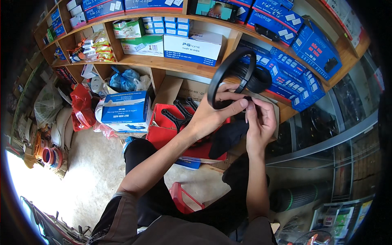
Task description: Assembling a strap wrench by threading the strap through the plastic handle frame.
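Observation:
My left hand [212, 110] is closed round a bundle of black rubber-looking rings [214, 77], held up before the shelves. The rings stand at different angles, with a narrow band crossing them. My right hand [261, 118] meets the left at the fingertips, its thumb and fingers pinched together. A small dark bit shows between the two hands, too small to name. Below them sits an open red box [157, 134] with several black handle-like parts [177, 116] with ringed ends. A black cloth-like item [229, 139] lies over the box's right side.
Wooden shelves [143, 60] full of blue and white boxes curve across the back; a phone [214, 10] stands on top. A blue-and-white carton [126, 108] and a red bag [83, 108] are at left. Between my legs is a red plastic stool [179, 198]. Glass-fronted cases [314, 126] stand right.

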The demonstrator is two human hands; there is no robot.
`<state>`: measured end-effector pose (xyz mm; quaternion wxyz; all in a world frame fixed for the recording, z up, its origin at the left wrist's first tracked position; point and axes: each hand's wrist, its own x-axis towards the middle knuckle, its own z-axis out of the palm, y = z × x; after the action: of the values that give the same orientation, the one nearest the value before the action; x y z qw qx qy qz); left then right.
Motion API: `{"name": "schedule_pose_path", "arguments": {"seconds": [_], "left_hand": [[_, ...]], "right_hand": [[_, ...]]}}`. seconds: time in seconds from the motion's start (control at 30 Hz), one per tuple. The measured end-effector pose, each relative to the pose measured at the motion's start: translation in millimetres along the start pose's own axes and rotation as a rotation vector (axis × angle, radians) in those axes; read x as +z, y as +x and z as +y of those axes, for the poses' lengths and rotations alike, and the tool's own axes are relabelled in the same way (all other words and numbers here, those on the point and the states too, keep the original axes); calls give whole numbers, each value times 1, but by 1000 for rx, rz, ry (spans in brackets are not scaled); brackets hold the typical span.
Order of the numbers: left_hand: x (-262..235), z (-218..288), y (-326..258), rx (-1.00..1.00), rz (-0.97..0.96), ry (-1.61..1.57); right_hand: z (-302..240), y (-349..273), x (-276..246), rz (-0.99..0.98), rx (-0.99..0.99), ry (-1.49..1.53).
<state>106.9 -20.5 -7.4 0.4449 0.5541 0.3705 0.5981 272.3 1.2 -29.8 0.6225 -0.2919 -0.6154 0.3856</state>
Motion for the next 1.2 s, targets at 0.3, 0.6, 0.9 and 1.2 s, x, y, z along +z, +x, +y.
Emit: {"name": "schedule_pose_path", "arguments": {"seconds": [0.3,0.6,0.9,1.2], "left_hand": [[-5,-9,8,6,96,-28],[-61,-5,28,-155,-111,-741],[-52,-6,22,-103,-121,-876],[-39,-3,20,-174,56,-461]], "right_hand": [[-6,-4,14,-34,-31,-419],[-20,-1,4,-236,-15,-272],[-26,-27,37,-338,40,-381],[-33,-9,52,-494,-270,-740]]}}
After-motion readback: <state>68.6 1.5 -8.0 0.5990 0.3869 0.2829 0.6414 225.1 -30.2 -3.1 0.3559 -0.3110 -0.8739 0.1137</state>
